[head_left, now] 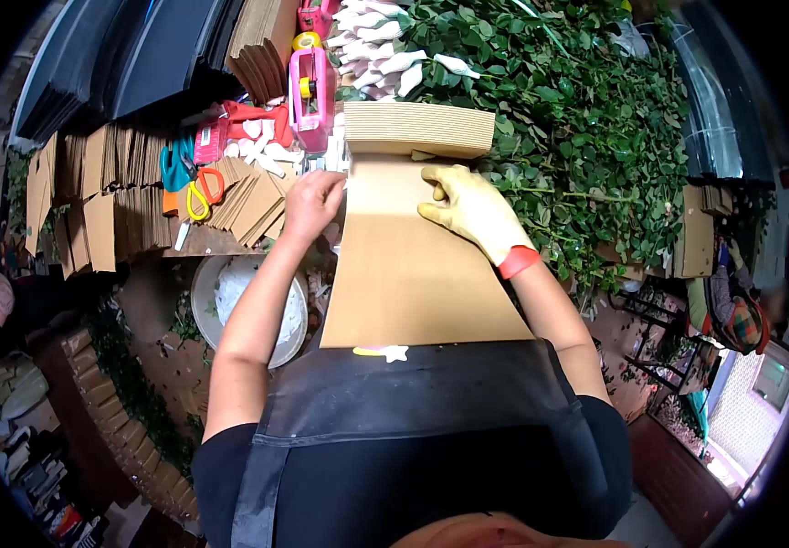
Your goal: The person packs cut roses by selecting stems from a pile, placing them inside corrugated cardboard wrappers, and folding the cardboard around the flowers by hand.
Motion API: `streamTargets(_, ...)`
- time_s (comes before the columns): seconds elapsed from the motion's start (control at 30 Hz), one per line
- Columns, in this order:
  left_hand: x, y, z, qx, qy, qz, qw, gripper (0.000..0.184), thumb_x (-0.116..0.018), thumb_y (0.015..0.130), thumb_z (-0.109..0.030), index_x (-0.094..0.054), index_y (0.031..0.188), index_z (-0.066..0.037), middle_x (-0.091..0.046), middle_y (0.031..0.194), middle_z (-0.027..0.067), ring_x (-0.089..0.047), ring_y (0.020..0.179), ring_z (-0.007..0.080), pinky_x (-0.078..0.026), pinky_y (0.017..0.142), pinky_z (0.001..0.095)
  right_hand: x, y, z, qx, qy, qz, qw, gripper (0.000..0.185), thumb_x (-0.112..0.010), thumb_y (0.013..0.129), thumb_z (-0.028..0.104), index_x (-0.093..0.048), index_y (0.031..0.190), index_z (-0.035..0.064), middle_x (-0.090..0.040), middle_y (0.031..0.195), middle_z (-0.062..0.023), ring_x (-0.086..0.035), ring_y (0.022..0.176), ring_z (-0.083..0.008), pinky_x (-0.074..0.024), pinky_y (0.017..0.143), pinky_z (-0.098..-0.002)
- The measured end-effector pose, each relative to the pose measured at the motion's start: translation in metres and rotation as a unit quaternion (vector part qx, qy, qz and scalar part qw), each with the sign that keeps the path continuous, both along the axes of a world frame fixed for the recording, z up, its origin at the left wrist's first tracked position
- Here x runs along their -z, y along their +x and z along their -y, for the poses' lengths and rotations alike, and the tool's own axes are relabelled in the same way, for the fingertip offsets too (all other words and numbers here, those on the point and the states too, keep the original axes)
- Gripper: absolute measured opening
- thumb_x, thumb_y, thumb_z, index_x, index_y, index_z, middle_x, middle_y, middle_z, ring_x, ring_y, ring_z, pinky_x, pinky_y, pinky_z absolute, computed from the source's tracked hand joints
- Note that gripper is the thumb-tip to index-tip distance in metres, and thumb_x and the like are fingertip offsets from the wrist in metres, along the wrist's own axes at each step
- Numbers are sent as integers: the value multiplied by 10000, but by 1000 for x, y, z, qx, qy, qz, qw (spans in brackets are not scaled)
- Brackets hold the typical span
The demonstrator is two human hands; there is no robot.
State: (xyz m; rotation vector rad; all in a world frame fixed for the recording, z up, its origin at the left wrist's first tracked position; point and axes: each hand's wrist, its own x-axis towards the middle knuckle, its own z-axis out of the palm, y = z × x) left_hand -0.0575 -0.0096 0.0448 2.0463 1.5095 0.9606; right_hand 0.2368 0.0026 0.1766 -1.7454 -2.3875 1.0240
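A tan cardboard sheet [422, 283] lies in front of me, its near edge against my black apron. Across its far end sits a corrugated cardboard block [419, 128]. My bare left hand [312, 205] is at the sheet's upper left edge, thumb and fingers pressed together; whatever is between them is too small to make out. On the sheet's upper right rests my right hand [469, 208], in a pale yellow glove with a red cuff, its fingers curled and thumb apart, with nothing visible between them.
Leafy green stems [586, 137] cover the right side. A pink tape dispenser [311, 100], yellow-handled scissors [198, 203] and cardboard pieces [248, 205] lie left. Below stands a white-filled basin [205, 310]. People [732, 306] are at both far sides.
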Motion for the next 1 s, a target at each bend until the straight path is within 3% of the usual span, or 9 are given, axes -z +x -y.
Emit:
streamTargets(0.1, -38, 10, -5, 78, 93, -42, 992, 150, -734, 906, -109, -743, 1045, -55, -753, 920, 107, -730, 882, 313, -584, 805, 406, 38, -4, 4, -86, 95, 18, 992, 549, -758, 907, 306, -616, 1340, 2, -719, 1087, -207, -693, 1024, -373, -553, 907, -460)
streamTargets(0.17, -48, 29, -13, 245, -28, -112, 963, 425, -685, 983, -284, -649, 1349, -71, -697, 1255, 191, -683, 1147, 346, -550, 981, 439, 41, -6, 9, -95, 97, 38, 990, 576, -712, 943, 321, -570, 1411, 16, -723, 1104, -224, -698, 1012, -397, -553, 902, -482)
streamTargets(0.37, -1, 45, -24, 337, 44, -196, 920, 877, -493, 994, -676, -283, 1671, -160, -238, 1698, 263, -247, 1569, 430, -178, 1277, 577, 6, -7, 8, -104, -7, 76, 992, 561, -619, 1011, 406, -560, 1455, 68, -727, 1166, -228, -711, 1061, -376, -561, 925, -449)
streamTargets(0.5, 0, 44, -27, 331, 103, -233, 909, 833, -471, 962, -724, -381, 1640, -247, -324, 1667, 261, -368, 1500, 454, -271, 1229, 585, -39, -2, 19, -63, -244, -206, 946, 616, -736, 933, 452, -638, 1388, 49, -719, 1254, -193, -705, 1148, -318, -541, 1001, -365)
streamTargets(0.63, 0, 49, -22, 311, 110, -223, 917, 791, -457, 968, -706, -436, 1611, -246, -349, 1655, 263, -383, 1492, 449, -272, 1225, 590, 20, -44, 54, -246, 143, 106, 953, 452, -769, 828, 271, -697, 1229, 74, -752, 1028, -159, -719, 952, -369, -572, 822, -490)
streamTargets(0.7, 3, 52, -22, 304, 113, -215, 921, 771, -456, 975, -694, -453, 1602, -246, -364, 1650, 254, -392, 1488, 443, -269, 1226, 594, 21, -51, 50, -228, 84, 139, 960, 357, -752, 849, 259, -715, 1162, 92, -756, 963, -142, -723, 909, -367, -573, 786, -499)
streamTargets(0.83, 16, 52, -20, 290, 100, -200, 930, 737, -476, 980, -644, -435, 1612, -267, -359, 1657, 239, -383, 1498, 431, -270, 1232, 595, -27, -57, 31, -232, 16, -44, 972, 386, -712, 936, 316, -711, 1257, 101, -750, 965, -174, -720, 908, -374, -567, 823, -482)
streamTargets(0.9, 21, 53, -22, 298, 107, -186, 930, 677, -485, 1000, -554, -415, 1621, -294, -338, 1669, 232, -351, 1522, 420, -255, 1246, 585, -54, -95, 20, -142, -42, -107, 983, 480, -698, 928, 348, -681, 1320, 72, -741, 1095, -225, -699, 1094, -397, -537, 972, -488)
streamTargets(1.0, 14, 60, -15, 259, 81, -165, 948, 636, -488, 993, -481, -431, 1604, -318, -355, 1660, 223, -365, 1518, 419, -260, 1243, 613, 11, -168, -10, -256, 177, -114, 943, 433, -700, 918, 319, -677, 1279, 81, -728, 1066, -231, -696, 1017, -402, -540, 917, -474)
